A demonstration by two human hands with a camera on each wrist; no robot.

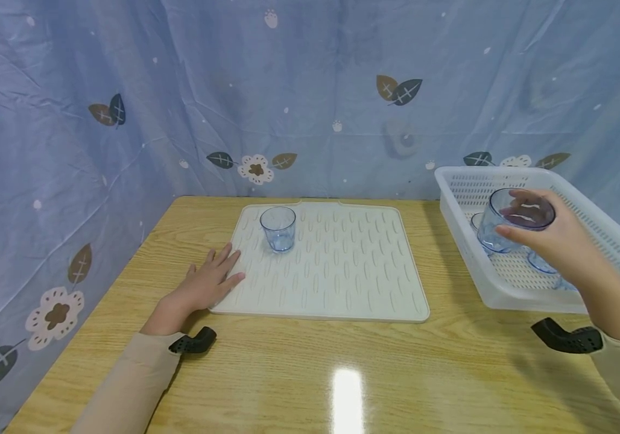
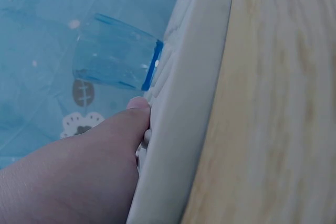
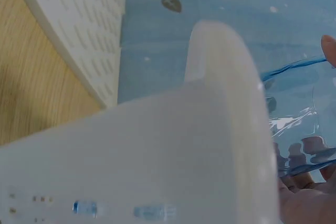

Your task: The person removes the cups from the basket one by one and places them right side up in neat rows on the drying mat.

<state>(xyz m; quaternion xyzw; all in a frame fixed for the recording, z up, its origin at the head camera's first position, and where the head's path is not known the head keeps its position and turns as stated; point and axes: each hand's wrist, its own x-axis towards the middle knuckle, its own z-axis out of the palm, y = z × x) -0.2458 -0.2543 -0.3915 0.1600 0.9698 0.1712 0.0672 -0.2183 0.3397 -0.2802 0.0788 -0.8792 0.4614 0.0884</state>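
My right hand [image 1: 551, 232] grips a clear blue drinking glass [image 1: 491, 232], tilted, over the white plastic basket [image 1: 467, 259]. In the right wrist view the held glass [image 3: 299, 114] shows beyond the basket's wall, the fingers curled round it. Spread flat, my left hand [image 1: 207, 283] rests on the left edge of the white drying mat [image 1: 342, 301]. A second blue glass [image 1: 279, 229] stands upright on the mat, just beyond the left fingers. The left wrist view shows my thumb [image 2: 137, 106] on the mat's edge near that glass [image 2: 115, 53].
More blue glasses [image 1: 540, 262] lie in the basket, partly hidden by my right hand. Everything stands on a wooden table [image 1: 266, 367]. A blue patterned cloth [image 1: 321, 102] hangs behind the table and along its left side.
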